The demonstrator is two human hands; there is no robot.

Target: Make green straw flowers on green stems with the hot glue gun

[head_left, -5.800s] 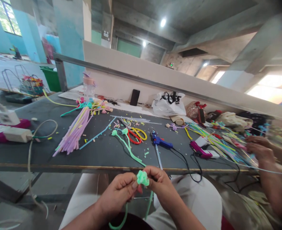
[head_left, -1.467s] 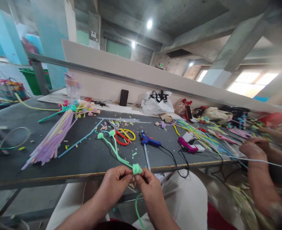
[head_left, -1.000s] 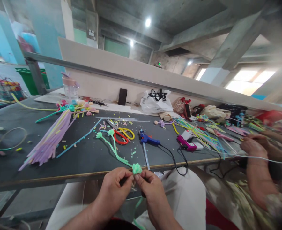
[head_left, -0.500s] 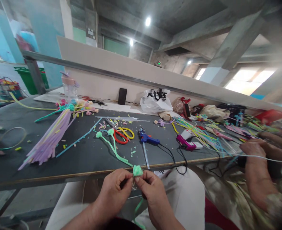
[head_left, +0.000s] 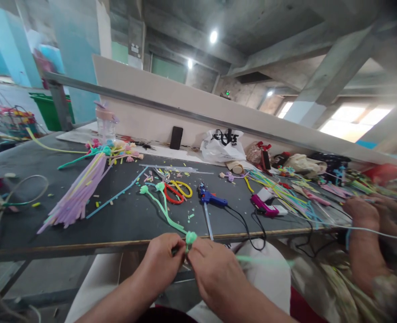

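Observation:
Between my two hands, at the table's front edge, is a small mint-green pipe cleaner flower (head_left: pixel 191 237). My left hand (head_left: pixel 163 258) pinches just under the flower head from the left. Fingers curled, my right hand (head_left: pixel 215 264) grips it from the right and hides part of the stem. A pale green pipe cleaner (head_left: pixel 266 259), smeared by motion, sticks out to the right beyond that hand. Just ahead on the table lie two finished green pipe cleaner flowers (head_left: pixel 163 208) with joined stems. Scissors (head_left: pixel 174 192) with red and yellow handles are beside them.
A blue glue gun (head_left: pixel 212 197) and a magenta glue gun (head_left: pixel 266 205) lie ahead with trailing cords. Lilac pipe cleaners (head_left: pixel 80 193) are bunched at left, near a water bottle (head_left: pixel 106 125). A phone (head_left: pixel 176 137) leans at the back. At right, a co-worker's hand (head_left: pixel 362 213) works.
My right hand has turned over, its back now facing up. The green stem that hung below my hands now swings out to the right. The view has shifted slightly.

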